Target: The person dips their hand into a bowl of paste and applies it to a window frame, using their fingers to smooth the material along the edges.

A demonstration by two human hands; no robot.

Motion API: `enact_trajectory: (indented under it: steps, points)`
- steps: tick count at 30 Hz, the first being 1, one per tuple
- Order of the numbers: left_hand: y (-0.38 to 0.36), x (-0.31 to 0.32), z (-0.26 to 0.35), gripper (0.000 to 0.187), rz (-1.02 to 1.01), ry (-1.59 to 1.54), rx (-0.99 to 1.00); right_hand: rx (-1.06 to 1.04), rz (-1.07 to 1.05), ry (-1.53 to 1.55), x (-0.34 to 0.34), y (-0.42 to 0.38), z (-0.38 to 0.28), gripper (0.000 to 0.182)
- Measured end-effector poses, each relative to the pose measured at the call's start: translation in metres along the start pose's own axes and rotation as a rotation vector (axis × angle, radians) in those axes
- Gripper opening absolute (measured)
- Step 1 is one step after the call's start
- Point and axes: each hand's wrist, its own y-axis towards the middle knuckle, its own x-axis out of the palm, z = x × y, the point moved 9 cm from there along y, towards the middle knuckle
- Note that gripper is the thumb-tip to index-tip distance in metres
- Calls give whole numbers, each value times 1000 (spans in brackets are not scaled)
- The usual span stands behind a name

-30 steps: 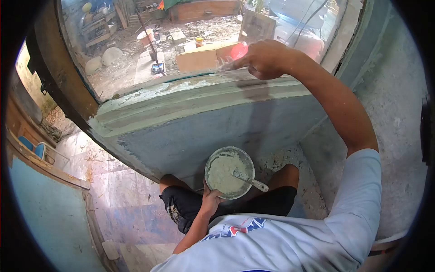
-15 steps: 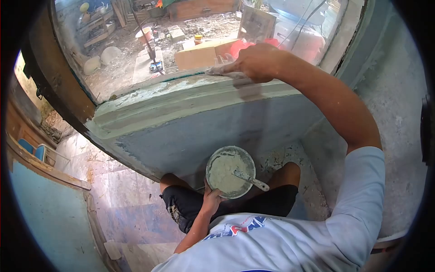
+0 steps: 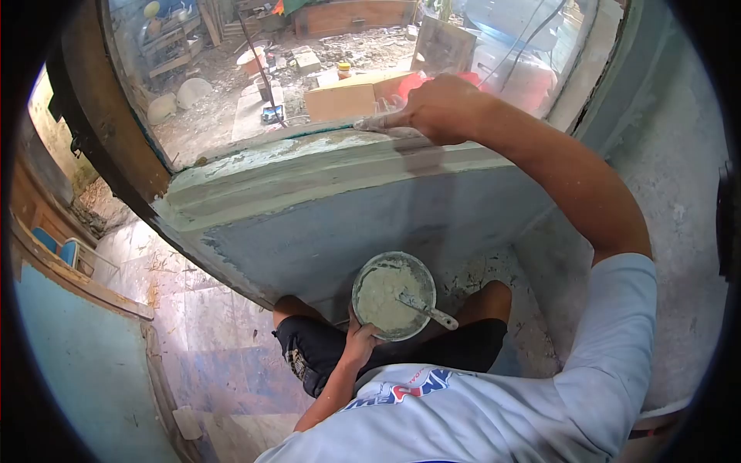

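Observation:
My left hand point(image 3: 361, 339) grips the near left rim of a round bowl point(image 3: 378, 330) between my knees. Pale paste point(image 3: 386, 297) fills the bowl, and a putty knife point(image 3: 432, 311) rests in it, its handle over the right rim. My right hand point(image 3: 432, 109) is at the window's bottom edge, with its index finger, smeared with paste, stretched left onto the sill point(image 3: 309, 147) along the glass. The other fingers look curled, and whether they hold anything is hidden. A dark green strip point(image 3: 320, 130) runs left from the fingertip.
Beyond the window glass lie a cardboard box point(image 3: 347, 99), red plastic and rubble. A dark wooden post point(image 3: 116, 100) stands on the left, with a blue chair point(image 3: 68, 251) further off. Grey walls point(image 3: 664, 231) close in the right side.
The view has shifted slightly, so the window and post appear a little further right. My right hand stays at the sill, and my left hand still holds the bowl.

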Motion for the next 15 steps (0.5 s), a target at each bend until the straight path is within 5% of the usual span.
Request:
enact_trajectory:
  steps: [5,15]
  points:
    - [-3,-1,4,96,15,46,-20,-2,-152,-132,0,-9,11,72]
    - [-1,3,-6,94,7,27,-34,-1,-48,-32,-6,2,-6,75]
